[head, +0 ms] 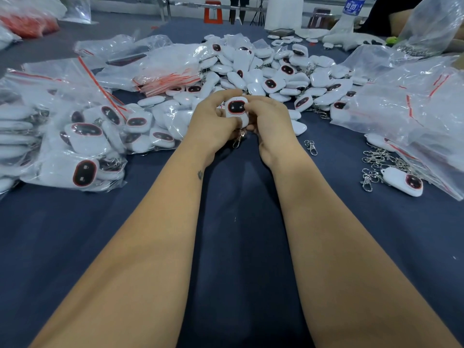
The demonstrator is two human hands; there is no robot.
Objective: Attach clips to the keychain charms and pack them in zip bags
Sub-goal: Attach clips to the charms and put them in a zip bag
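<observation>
A white keychain charm [236,107] with a dark, red-rimmed face is held upright between both hands at the table's middle. My left hand [213,124] curls round its left side and my right hand [270,124] grips its right side. A metal clip [238,141] dangles below the charm between my palms. A big heap of loose charms [271,71] lies just behind the hands. Spare clips [376,162] are scattered at the right, and one single clip [310,146] lies near my right wrist.
Zip bags packed with charms [82,144] pile up at the left. Empty red-striped zip bags [168,71] lie behind them and more bags [414,114] at the right. One charm with a clip [403,182] sits right. Another person's arm [391,23] and a water bottle [352,6] are far right.
</observation>
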